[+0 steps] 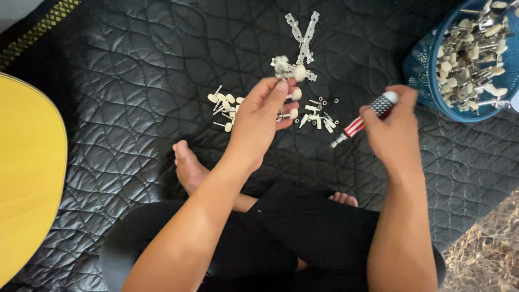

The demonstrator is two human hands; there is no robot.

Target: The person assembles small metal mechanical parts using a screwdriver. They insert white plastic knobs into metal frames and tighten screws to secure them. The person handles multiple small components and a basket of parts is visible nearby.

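Note:
My left hand [260, 118] is raised over a black quilted mat [135, 97] and pinches a small metal tuning peg part with a cream knob [286, 68]. My right hand [393, 128] grips a screwdriver with a red, white and dark striped handle [363, 120], its tip pointing down-left. Below and between the hands lie loose cream-knobbed pegs [223, 105] and small screws and metal bits [320, 116]. Two crossed metal plates [304, 35] lie farther away on the mat.
A blue mesh basket [424, 70] at the upper right is full of several metal tuner parts. A yellow rounded object [27, 173] borders the left edge. My crossed legs in dark trousers and bare feet [189, 167] rest on the mat.

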